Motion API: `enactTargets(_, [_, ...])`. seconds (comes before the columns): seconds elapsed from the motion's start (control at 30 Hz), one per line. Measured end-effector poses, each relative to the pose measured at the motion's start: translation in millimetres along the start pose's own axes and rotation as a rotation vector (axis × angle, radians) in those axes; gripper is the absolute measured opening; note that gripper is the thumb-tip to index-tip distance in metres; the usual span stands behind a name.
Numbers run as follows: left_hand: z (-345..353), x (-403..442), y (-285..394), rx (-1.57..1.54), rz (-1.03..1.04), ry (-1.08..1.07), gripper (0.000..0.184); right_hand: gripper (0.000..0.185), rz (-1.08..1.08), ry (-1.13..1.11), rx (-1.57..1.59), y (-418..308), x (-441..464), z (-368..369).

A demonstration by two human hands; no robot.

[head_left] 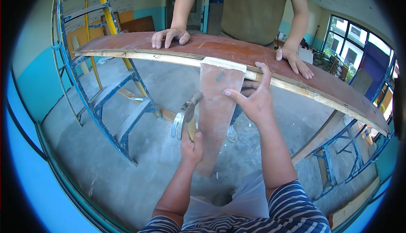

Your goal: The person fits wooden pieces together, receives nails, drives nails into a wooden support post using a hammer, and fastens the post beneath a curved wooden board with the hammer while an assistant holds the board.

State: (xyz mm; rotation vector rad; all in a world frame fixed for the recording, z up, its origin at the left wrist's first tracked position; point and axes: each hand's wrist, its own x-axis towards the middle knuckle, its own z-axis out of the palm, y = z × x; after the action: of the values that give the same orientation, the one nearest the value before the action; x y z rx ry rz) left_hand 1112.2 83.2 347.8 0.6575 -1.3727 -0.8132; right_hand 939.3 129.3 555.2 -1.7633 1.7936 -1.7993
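Observation:
A claw hammer (191, 127) is gripped by its wooden handle in my left hand (192, 150), its metal head close to the left edge of a narrow reddish-brown plank (218, 110). The plank hangs down from the front edge of a long brown board (203, 47), its ragged pale top end against that edge. My right hand (257, 98) is closed on the plank's right edge, thumb on the front face and other fingers behind; the index finger reaches up to the long board. A small bluish mark or nail (219, 76) shows near the plank's top.
Across the long board stands a person (258, 9) in a dark shirt, both hands flat on it. A blue and yellow stepladder (99, 102) is at the left, another blue stand (334, 165) at the right. Timber (167, 114) lies on the concrete floor.

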Motion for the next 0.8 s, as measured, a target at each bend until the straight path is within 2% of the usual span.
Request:
enactTargets(0.13, [-5,2,-18,0.061,0.187,0.029,0.043,0.109,0.043,-0.018,0.058,-5,-2,0])
enactTargets(0.23, [-4,4,37,-0.101,0.199,0.042,0.043,0.108,0.021,-0.027,0.093,-2,-1,3])
enactTargets(0.33, [-13,16,58,-0.075,0.386,-0.001,0.045,0.107,0.006,-0.023,0.094,2,-2,4])
enactTargets(0.43, [-18,23,50,0.168,0.385,-0.060,0.049,0.105,0.008,-0.033,0.080,0,-2,4])
enactTargets(0.53, [-13,13,69,0.307,0.092,-0.046,0.039,0.105,-0.011,-0.048,0.013,5,-1,2])
enactTargets(0.6, [-14,5,72,0.081,0.228,-0.046,0.041,0.105,-0.017,-0.044,-0.015,5,1,-3])
enactTargets(0.7, [5,8,71,-0.263,0.667,0.097,0.044,0.106,-0.011,-0.064,0.018,3,0,-4])
enactTargets(0.73, [7,9,70,-0.234,0.693,0.128,0.052,0.106,-0.022,-0.061,0.014,3,0,-4])
enactTargets(0.8, [3,11,64,-0.048,0.529,0.041,0.058,0.106,-0.047,-0.059,0.012,2,0,-1])
